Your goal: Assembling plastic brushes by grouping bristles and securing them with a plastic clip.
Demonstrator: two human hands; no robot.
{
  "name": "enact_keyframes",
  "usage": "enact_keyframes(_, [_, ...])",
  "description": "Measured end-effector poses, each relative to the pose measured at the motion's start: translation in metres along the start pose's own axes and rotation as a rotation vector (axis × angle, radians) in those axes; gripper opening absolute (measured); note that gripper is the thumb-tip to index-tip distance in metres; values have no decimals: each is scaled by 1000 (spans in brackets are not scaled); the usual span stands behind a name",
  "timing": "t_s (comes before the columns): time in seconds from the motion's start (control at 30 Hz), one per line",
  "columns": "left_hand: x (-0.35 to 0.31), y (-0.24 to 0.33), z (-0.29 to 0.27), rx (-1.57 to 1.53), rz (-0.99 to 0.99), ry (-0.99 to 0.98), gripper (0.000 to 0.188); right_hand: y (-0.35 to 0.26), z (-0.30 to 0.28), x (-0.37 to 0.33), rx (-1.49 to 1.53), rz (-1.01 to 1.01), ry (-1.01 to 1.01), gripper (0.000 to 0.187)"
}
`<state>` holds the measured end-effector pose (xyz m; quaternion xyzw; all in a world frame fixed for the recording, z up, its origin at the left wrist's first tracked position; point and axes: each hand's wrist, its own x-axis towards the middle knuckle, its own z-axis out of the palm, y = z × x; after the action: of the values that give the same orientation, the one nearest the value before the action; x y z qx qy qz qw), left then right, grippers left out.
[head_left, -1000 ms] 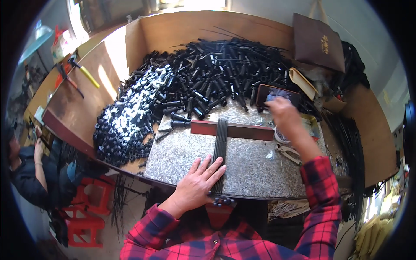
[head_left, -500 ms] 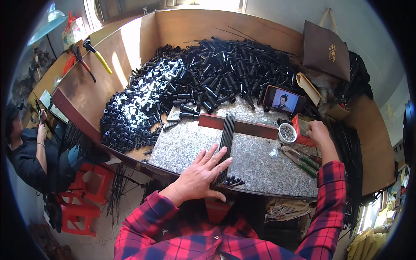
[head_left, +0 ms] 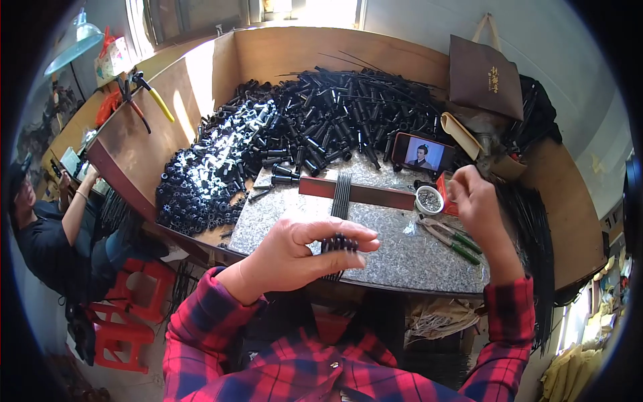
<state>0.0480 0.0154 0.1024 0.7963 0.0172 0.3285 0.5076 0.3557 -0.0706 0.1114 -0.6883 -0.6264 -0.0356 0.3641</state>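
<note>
A bundle of thin black rods (head_left: 342, 194) lies across a dark red bar (head_left: 385, 195) on the speckled stone top (head_left: 268, 214). My left hand (head_left: 281, 251) is curled round the near ends of the rods, its thumb and fingers closing from both sides. My right hand (head_left: 475, 201) hovers by a red box (head_left: 450, 204), with its fingers bent together in a pinch. Whatever it may hold is too small to make out. Beside the box stands a white cup (head_left: 429, 200) of small metal pieces.
Pliers with green handles (head_left: 464, 251) rest right of the bar. A phone (head_left: 422, 154) leans behind the cup. Heaped black tubular parts (head_left: 335, 114) fill the back, inside a wooden wall (head_left: 402, 57). At far left sits another person (head_left: 53, 228) near red stools (head_left: 124, 335).
My left hand has gone from lying flat over the rods to curling round their near ends. My right hand has lifted from the red box and moved slightly left. The view has shifted slightly.
</note>
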Motion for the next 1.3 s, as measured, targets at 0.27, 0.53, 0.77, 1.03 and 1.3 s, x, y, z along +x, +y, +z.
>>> enact_keyframes(0.27, [-3,11,11,132,-46,83,27,-112,-7,-36,154,-495,-29,16])
enact_keyframes(0.53, [-6,12,15,121,-28,94,24,-124,-11,-46,82,-565,-142,28])
enact_keyframes(0.77, [-11,11,14,164,-25,95,25,-127,-13,-48,54,-555,-116,31])
enact_keyframes(1.03, [-11,12,12,210,-32,93,26,-129,-11,-47,26,-558,-99,34])
enact_keyframes(1.3, [-9,10,10,240,-4,75,26,-128,-5,-47,84,-558,-42,41])
